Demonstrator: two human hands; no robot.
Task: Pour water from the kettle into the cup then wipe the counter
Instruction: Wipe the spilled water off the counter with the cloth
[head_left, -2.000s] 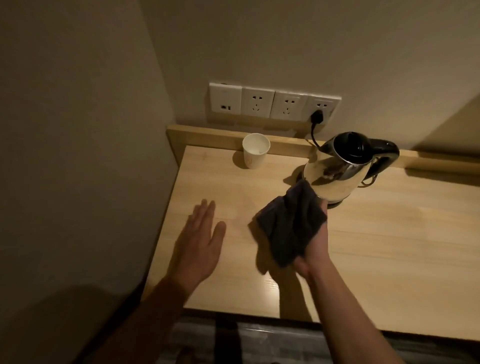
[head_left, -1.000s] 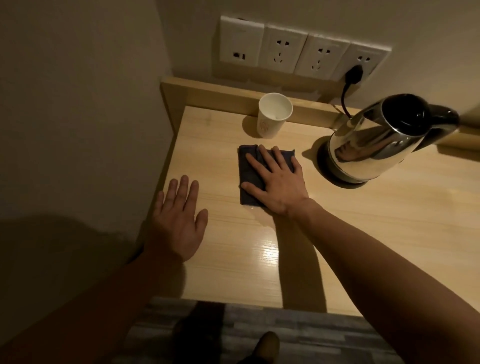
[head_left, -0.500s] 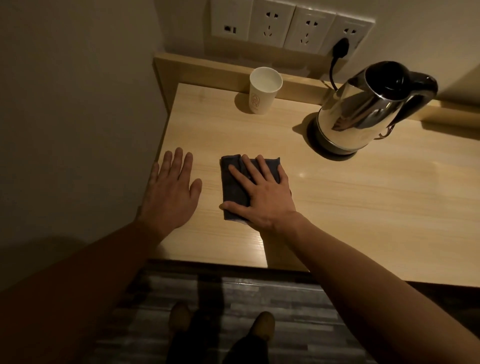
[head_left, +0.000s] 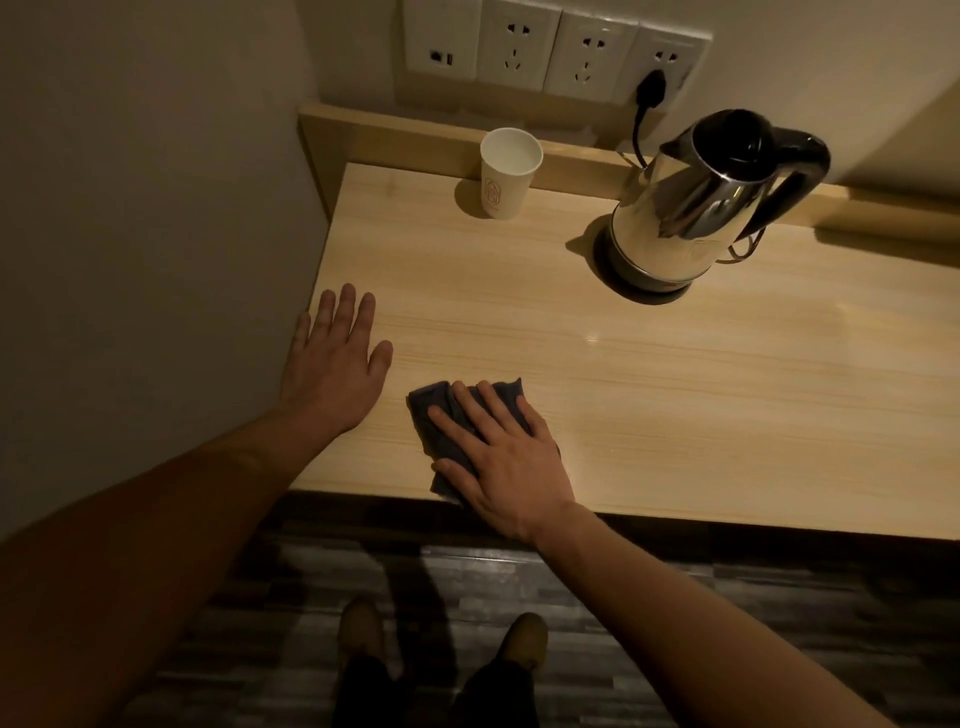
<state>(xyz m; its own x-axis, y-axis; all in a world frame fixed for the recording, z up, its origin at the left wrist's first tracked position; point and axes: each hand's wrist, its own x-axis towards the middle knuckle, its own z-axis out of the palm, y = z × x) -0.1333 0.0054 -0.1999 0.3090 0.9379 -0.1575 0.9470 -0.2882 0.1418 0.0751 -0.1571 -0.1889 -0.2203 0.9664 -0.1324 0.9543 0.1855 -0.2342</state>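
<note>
A dark grey cloth (head_left: 434, 415) lies flat near the front edge of the light wooden counter (head_left: 649, 374). My right hand (head_left: 501, 457) presses down on it with fingers spread, covering most of it. My left hand (head_left: 335, 364) rests flat and empty on the counter's left edge, a little left of the cloth. At the back stands a white paper cup (head_left: 506, 179), upright with water in it. The steel kettle (head_left: 711, 202) with a black lid and handle sits on its base at the back right.
A wall (head_left: 156, 234) bounds the counter on the left. A raised wooden ledge (head_left: 395, 130) runs along the back beneath a row of wall sockets (head_left: 556, 49); the kettle's black cord (head_left: 641, 114) is plugged into the right one. The floor and my shoes show below the front edge.
My right hand has drawn the cloth from the counter's middle toward the front edge. Two seconds ago it held the cloth in the air. My left hand has stayed flat on the left.
</note>
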